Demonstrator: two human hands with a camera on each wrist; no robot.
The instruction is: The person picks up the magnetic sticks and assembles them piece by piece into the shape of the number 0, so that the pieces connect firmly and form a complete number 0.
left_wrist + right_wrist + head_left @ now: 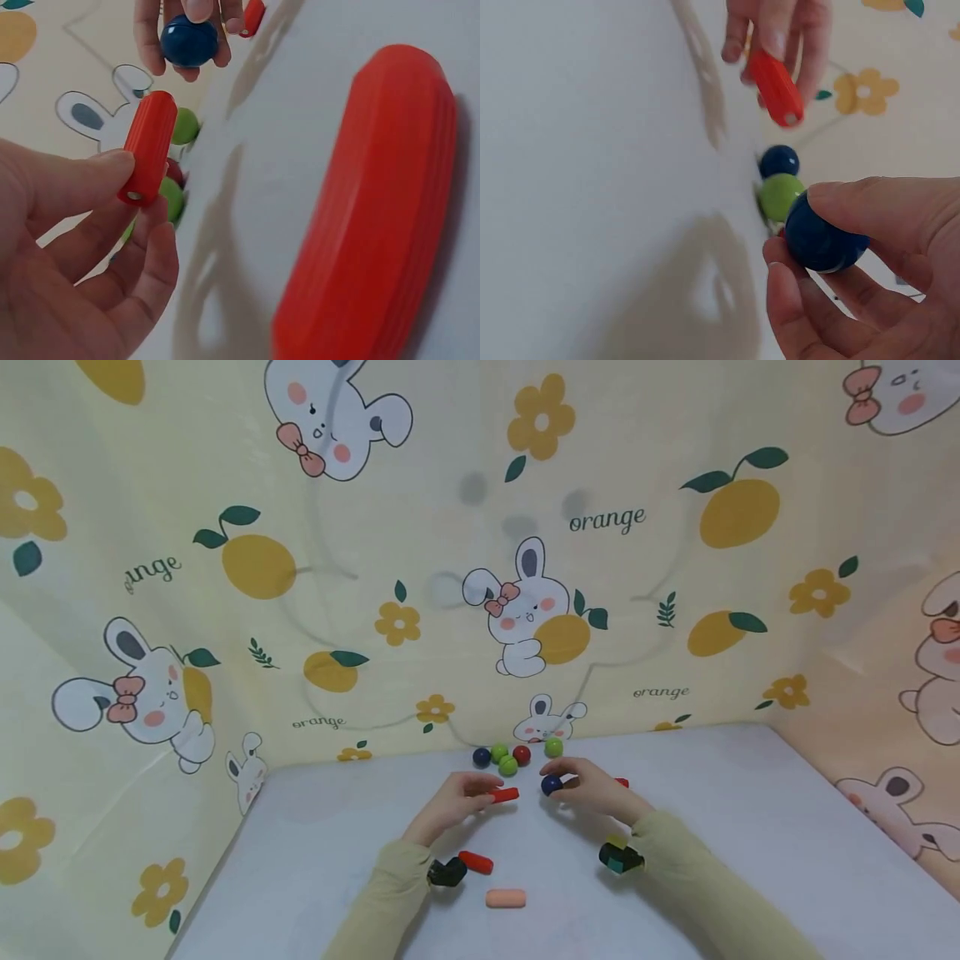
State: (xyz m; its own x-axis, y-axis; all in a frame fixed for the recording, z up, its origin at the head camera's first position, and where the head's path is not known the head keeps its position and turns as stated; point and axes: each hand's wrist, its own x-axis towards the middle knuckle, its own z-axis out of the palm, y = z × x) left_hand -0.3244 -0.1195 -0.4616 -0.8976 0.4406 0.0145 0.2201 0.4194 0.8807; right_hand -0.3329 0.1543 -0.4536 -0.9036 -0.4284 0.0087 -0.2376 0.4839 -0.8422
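Just below the middle of the head view, the left hand (456,800) grasps a red stick (505,795), pinching it between thumb and fingers so that its free end points toward the right of the frame. To its right, the right hand (592,789) grasps a dark blue ball (551,785), thumb on one side and fingertips on the other. Both held things are raised off the white tabletop (337,860), near each other but apart. Above them in the frame, toward the tabletop's far edge, a second dark blue ball (482,757), two green balls (507,766) and a red ball (522,755) sit close together, with a third green ball (553,747) just to the right. Partly hidden behind the right hand lies a second red stick (622,782). At the lower middle of the frame, a third red stick (476,862) lies slanted beside the left wrist's black camera (447,872); it looms large on the right side of the left wrist view. Just below it, a peach-coloured stick (506,898) lies level across the frame. Pale green sleeves (720,885) enter from the bottom, and a cream cloth (450,527) printed with rabbits, oranges and flowers fills the upper frame.
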